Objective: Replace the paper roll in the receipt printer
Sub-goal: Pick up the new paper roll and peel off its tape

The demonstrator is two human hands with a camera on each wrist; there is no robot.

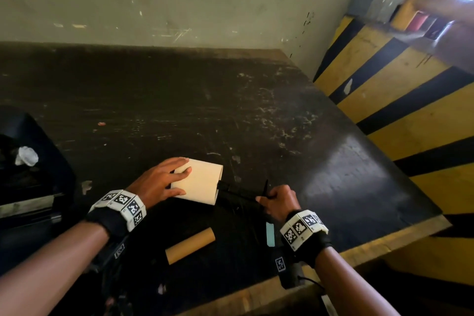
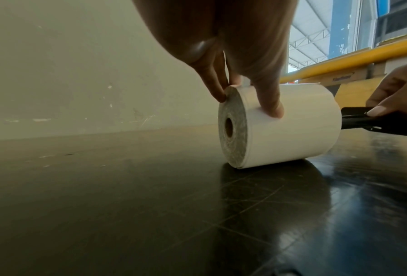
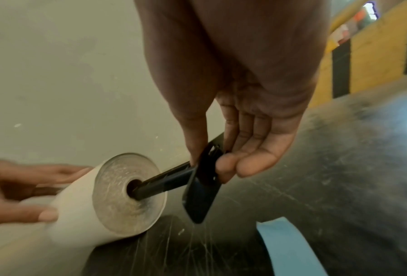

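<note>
A white paper roll lies on its side on the dark table. My left hand grips it from above, thumb on the near side and fingers on its far end. My right hand pinches the flat end plate of a black spindle, whose rod tip sits in the roll's core hole. An empty brown cardboard core lies on the table nearer to me. The black printer stands at the left edge, partly cut off.
A light blue strip lies on the table by my right wrist. A pale wall backs the table. A yellow and black striped barrier runs along the right. A blurred arm of another person shows top right.
</note>
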